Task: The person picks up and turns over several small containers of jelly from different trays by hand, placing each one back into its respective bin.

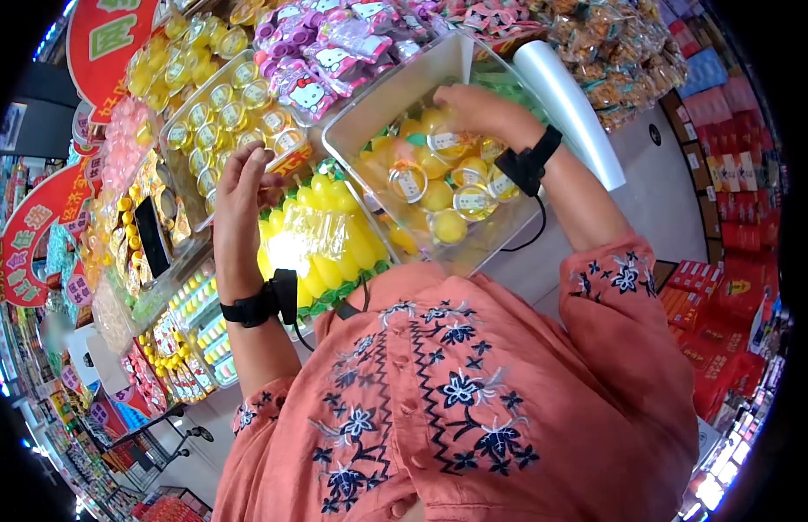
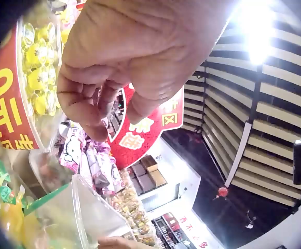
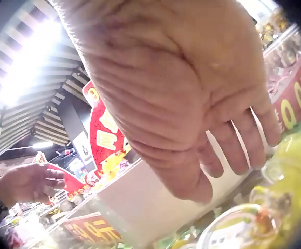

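Note:
A clear plastic bin (image 1: 356,132) holds yellow round cups (image 1: 407,181) with clear labelled lids. My right hand (image 1: 486,113) reaches in over its far part; in the right wrist view that hand (image 3: 192,88) has its fingers extended above the cups (image 3: 238,228), with nothing seen gripped. My left hand (image 1: 245,187) is raised over the gap between the lidded-cup tray (image 1: 199,113) and the yellow banana-shaped packs (image 1: 321,230). In the left wrist view, the fingers of that hand (image 2: 124,62) are loosely bent and hold nothing.
Purple cartoon-printed packets (image 1: 321,56) lie beyond the bins. A roll of clear plastic (image 1: 569,113) stands right of the bin. At the left are a dark phone-like screen (image 1: 151,237) and red signs (image 1: 43,244). Orange-brown wrapped snacks (image 1: 613,56) fill the far right.

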A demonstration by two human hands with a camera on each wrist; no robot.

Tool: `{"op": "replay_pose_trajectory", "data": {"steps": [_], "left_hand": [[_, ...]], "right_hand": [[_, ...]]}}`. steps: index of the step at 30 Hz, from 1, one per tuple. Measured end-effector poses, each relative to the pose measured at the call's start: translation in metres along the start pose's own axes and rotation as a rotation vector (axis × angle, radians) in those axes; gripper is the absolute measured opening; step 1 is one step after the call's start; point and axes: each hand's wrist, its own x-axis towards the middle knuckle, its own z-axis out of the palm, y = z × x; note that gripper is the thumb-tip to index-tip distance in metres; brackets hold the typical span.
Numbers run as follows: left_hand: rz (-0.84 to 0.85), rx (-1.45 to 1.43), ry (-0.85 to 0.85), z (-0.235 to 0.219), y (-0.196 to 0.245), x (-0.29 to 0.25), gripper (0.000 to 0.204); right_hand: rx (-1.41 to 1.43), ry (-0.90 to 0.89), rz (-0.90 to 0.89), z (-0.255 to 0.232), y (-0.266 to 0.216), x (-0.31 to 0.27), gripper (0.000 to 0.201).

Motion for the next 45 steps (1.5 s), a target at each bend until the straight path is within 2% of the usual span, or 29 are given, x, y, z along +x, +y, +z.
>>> {"op": "replay_pose_trajectory", "data": {"steps": [2,5,8,18,21,26,27,28,31,32,35,38,41,44,45], "left_hand": [[0.003,-0.006,0.021,-0.001,-0.001,-0.002,0.037],[0.017,-0.023,0.02,0.003,0.001,-0.004,0.035],[0.003,-0.019,-0.002,0.006,0.0,-0.007,0.035],[-0.013,-0.012,0.0,0.005,-0.001,-0.013,0.036],[-0.018,-0.026,-0.017,0.004,-0.003,-0.016,0.036],[-0.014,-0.046,-0.005,0.005,-0.002,-0.019,0.04],[-0.024,-0.033,0.014,0.006,-0.003,-0.02,0.034],[-0.028,-0.04,0.007,0.007,-0.002,-0.021,0.035],[-0.037,-0.046,-0.007,0.005,-0.002,-0.021,0.036],[-0.039,-0.045,-0.01,0.004,-0.003,-0.021,0.037],[-0.048,-0.054,-0.006,-0.001,-0.007,-0.02,0.038],[-0.057,-0.055,-0.016,-0.003,-0.006,-0.022,0.04],[-0.053,-0.055,-0.011,-0.002,-0.007,-0.022,0.037],[-0.056,-0.059,-0.026,0.0,-0.007,-0.018,0.037],[-0.054,-0.049,-0.036,0.003,-0.006,-0.018,0.037]], "right_hand": [[0.009,0.055,-0.011,0.003,0.025,0.005,0.047],[0.052,-0.08,0.005,-0.009,0.019,0.006,0.048],[0.224,-0.152,-0.079,-0.012,-0.011,0.001,0.048],[-0.231,-0.195,-0.325,0.038,-0.041,-0.005,0.043],[-0.361,-0.157,-0.337,0.045,-0.048,-0.01,0.037],[-0.409,0.048,-0.319,0.062,-0.053,-0.02,0.023],[-0.424,0.095,-0.327,0.065,-0.054,-0.02,0.021],[-0.512,0.062,-0.337,0.067,-0.052,-0.02,0.024],[-0.496,0.002,-0.361,0.056,-0.056,-0.023,0.035],[-0.464,-0.058,-0.341,0.057,-0.054,-0.018,0.048],[-0.284,-0.125,-0.341,0.041,-0.058,-0.02,0.057],[-0.142,-0.147,-0.322,0.027,-0.059,-0.02,0.055],[-0.118,-0.058,-0.389,0.022,-0.053,-0.021,0.046],[-0.018,-0.204,-0.247,-0.003,-0.062,-0.012,0.044],[0.194,-0.226,-0.153,-0.011,-0.066,-0.011,0.044]]}}
